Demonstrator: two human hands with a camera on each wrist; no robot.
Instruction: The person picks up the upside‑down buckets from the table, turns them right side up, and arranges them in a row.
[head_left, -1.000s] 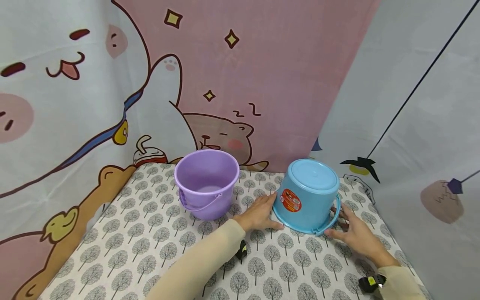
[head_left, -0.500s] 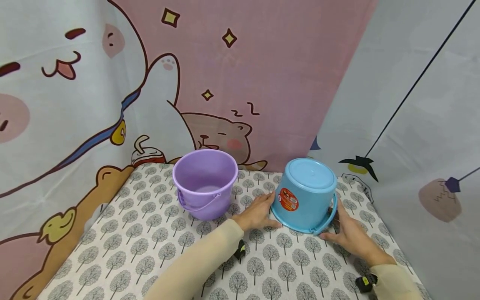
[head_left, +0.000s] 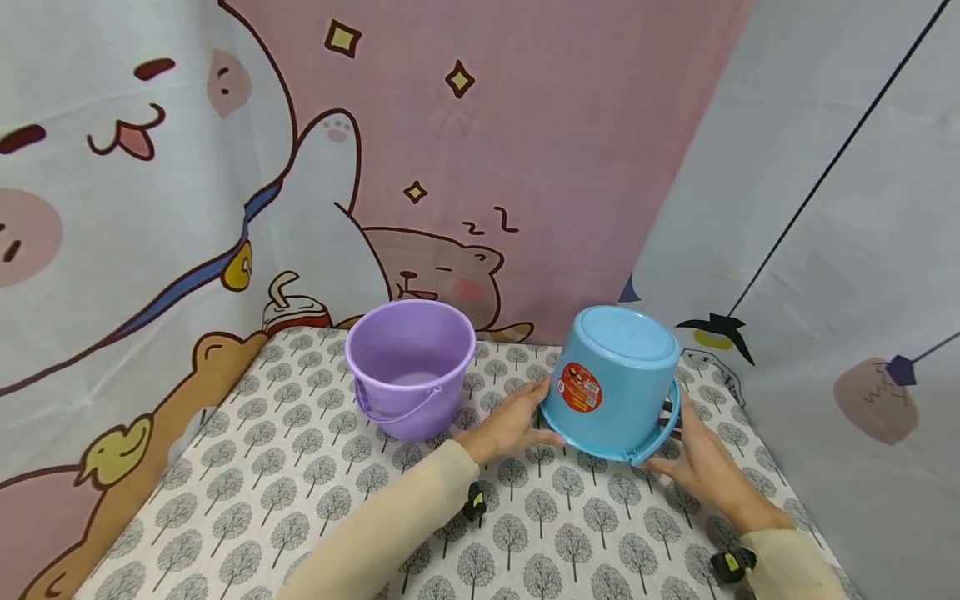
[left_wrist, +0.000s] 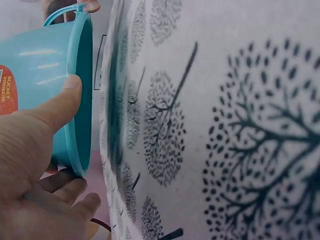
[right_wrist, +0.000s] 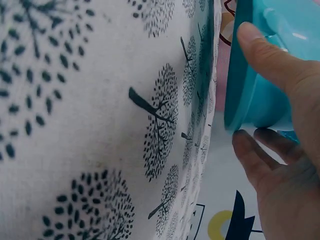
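Note:
A light blue bucket (head_left: 618, 392) with a red round label is upside down, its base facing up. In both wrist views a gap shows between its rim and the tablecloth. At its left side my left hand (head_left: 506, 425) grips the rim, with the thumb (left_wrist: 70, 92) in front and the fingers curled round the side. My right hand (head_left: 705, 471) holds the opposite side of the rim, near the hanging handle (head_left: 670, 425). Left of it, a purple bucket (head_left: 405, 375) stands upright with its mouth up and its handle hanging at the front.
The table wears a white cloth (head_left: 255, 500) printed with grey trees. Behind it hangs a cartoon-printed curtain (head_left: 570, 167), with another pale fabric wall (head_left: 847, 250) along the right side.
The blue bucket has risen a little from the cloth with both hands on it. My right hand has closed in against its right side. The purple bucket stays put.

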